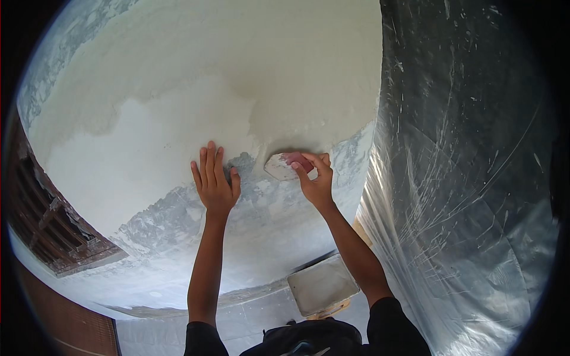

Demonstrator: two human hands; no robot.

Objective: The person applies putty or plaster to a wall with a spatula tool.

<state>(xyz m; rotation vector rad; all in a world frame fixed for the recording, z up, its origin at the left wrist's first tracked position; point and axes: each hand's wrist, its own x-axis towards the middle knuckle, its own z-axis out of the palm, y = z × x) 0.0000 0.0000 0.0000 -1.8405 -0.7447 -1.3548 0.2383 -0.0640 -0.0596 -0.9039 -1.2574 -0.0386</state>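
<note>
A broad wall (172, 101) coated in off-white plaster fills most of the view, with patchy grey along its lower part. My left hand (216, 184) lies against it with fingers stretched upward and thumb apart, holding nothing. To its right, my right hand (316, 181) pinches a small flat putty scraper (278, 168) between thumb and fingers. The scraper's held part is pinkish-red, and its left part is smeared with white. It is at the wall surface, beside a dark grey patch (242, 161); its working edge is not clearly visible.
A shallow rectangular tray (322, 286) sits below, near my right forearm. Clear plastic sheeting (451, 196), splashed with white, hangs over a dark surface on the right. A brown slatted window frame (50, 213) is at the left, with a brown panel (65, 314) below it.
</note>
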